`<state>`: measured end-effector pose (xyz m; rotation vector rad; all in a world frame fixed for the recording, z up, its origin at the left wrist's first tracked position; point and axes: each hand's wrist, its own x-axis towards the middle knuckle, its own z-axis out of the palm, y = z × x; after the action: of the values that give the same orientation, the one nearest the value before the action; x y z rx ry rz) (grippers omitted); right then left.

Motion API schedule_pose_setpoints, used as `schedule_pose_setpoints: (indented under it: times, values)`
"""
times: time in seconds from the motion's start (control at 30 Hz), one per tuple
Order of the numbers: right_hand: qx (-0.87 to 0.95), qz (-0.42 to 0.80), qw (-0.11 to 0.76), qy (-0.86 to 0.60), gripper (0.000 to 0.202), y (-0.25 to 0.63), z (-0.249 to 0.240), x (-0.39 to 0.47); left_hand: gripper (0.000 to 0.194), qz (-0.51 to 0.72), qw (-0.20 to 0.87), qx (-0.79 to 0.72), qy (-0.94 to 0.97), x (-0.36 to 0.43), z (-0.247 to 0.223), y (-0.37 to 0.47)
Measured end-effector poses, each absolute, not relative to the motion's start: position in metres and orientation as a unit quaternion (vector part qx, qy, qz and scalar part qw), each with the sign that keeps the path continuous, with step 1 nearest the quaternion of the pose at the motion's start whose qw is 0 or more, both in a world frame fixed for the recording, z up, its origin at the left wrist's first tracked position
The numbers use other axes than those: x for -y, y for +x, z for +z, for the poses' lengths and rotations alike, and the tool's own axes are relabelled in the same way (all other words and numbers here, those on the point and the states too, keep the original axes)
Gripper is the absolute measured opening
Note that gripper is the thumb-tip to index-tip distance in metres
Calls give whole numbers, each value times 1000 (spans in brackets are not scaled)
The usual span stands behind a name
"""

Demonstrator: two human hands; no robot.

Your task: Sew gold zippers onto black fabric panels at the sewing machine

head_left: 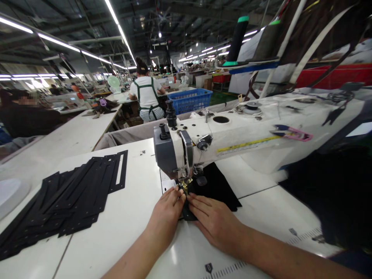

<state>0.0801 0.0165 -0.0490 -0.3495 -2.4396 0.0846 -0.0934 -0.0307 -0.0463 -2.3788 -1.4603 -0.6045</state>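
Observation:
At the needle of a white sewing machine (250, 128), a black fabric piece (219, 186) lies under the presser foot, with a narrower black strip (189, 214) along its near edge. My left hand (166, 211) is closed, its fingertips pinching the edge of the black work just left of the brass-coloured guide (186, 186). Opposite it, my right hand (216, 219) rests with fingers stretched out and lying on the strip. Its thumb is mostly hidden. The exact stitch point is hidden by the foot and fingers.
Left on the table is a fanned pile of black slotted panels (78, 193). Thread snips (292, 133) lie on the machine arm; black thread cones (236, 40) stand above. Dark fabric (328, 193) hangs at right. Ahead are a blue basket (190, 99) and a person in an apron (147, 93).

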Motion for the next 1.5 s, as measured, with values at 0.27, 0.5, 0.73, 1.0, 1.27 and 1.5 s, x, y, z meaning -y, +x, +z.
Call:
schedule_pose_setpoints:
  times: [0.27,0.5,0.73,1.0,1.27,1.5]
  values:
    - [893,92,212,-386,16,57,-33,-53,23,-190,141,514,-824,34,-47,-93]
    - [888,102,187,-407,18,52,-35,-63,27,-161,162,501,-835,33,-42,-93]
    - [859,89,174,-473,30,32,-39,-66,31,-137,147,503,-840,32,-40,-92]
    - [948,86,202,-232,45,87,-32,-40,31,-153,129,506,-839,44,-41,-92]
    - [962,124,178,-165,21,87,-28,-36,33,-195,51,574,-793,58,-27,-78]
    - [956,171,128,-199,15,76,4,-52,11,-198,78,644,-735,40,-20,-77]
